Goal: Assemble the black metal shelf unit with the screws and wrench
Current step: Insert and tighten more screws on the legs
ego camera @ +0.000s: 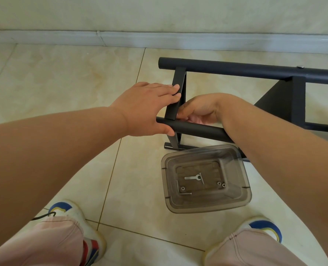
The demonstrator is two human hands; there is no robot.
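The black metal shelf unit point(236, 71) lies on its side on the tiled floor, its round posts running left to right. My left hand point(147, 104) grips the end shelf panel point(175, 96), fingers over its edge and thumb against the near post point(197, 129). My right hand point(199, 109) reaches behind that panel with curled fingers at the joint; what it pinches is hidden. A clear plastic container point(236, 203) stands below the frame. It holds the small silver wrench point(193, 177), several screws and washers.
The wall's skirting board point(120, 38) runs along the far side. My two feet in white and blue shoes point(70, 212) stand at the bottom, on either side of the container. Bare floor tiles point(63, 77) lie to the left of the frame.
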